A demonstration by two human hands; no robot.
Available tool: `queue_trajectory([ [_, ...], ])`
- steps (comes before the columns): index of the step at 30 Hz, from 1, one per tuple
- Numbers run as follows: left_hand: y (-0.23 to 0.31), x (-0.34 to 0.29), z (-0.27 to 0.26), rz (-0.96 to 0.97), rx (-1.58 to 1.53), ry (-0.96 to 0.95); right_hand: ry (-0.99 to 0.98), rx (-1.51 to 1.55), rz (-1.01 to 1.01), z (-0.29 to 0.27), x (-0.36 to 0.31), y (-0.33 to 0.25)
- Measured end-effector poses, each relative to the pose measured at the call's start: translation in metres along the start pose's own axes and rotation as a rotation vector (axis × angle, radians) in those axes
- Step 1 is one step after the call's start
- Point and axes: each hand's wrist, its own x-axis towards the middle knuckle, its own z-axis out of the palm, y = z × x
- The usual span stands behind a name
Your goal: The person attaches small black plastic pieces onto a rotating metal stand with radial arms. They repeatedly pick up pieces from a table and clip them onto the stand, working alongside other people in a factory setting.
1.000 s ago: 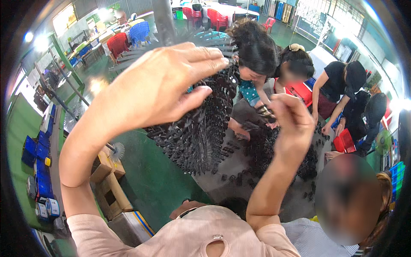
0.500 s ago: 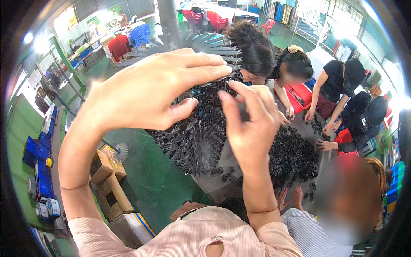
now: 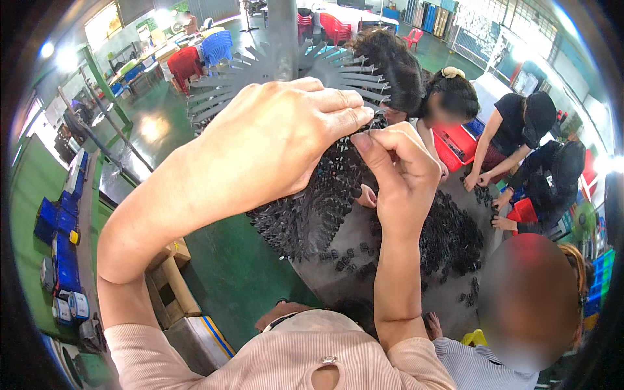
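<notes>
A grey metal rack with a ring of thin prongs stands round an upright post. Below it hangs a dense mass of small black parts, too small to name. My left hand reaches over the rack from the left, fingers stretched out together, tips at the ring's right edge; its thumb is hidden. Close beside those fingertips, my right hand pinches thumb and forefinger together at the ring's edge. Whatever lies in that pinch is too small to make out.
A grey table bears a heap of black parts. Several co-workers sit or lean round it; one person's hand is just left of my right wrist. A red tray stands at the far side. Cardboard boxes are on the floor at left.
Both hands have moved slightly right in the picture. My right thumb and forefinger, apart before, are now pinched together. My left thumb has gone out of sight. More of the prong ring shows.
</notes>
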Motion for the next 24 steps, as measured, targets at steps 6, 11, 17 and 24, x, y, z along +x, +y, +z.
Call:
queue_trajectory([
  [6,0.004,0.003,-0.004,0.019,-0.025,-0.012,-0.073,0.105,0.117,-0.011,0.000,-0.005],
  [11,-0.002,0.001,-0.004,0.019,-0.052,-0.015,-0.121,0.165,0.175,-0.022,-0.002,0.003],
  [17,-0.038,-0.012,-0.006,0.041,-0.080,-0.015,-0.099,-0.289,0.346,-0.101,-0.002,0.011],
  [24,-0.036,-0.011,-0.012,-0.062,-0.235,-0.101,-0.053,-1.405,0.379,-0.140,-0.009,0.025],
])
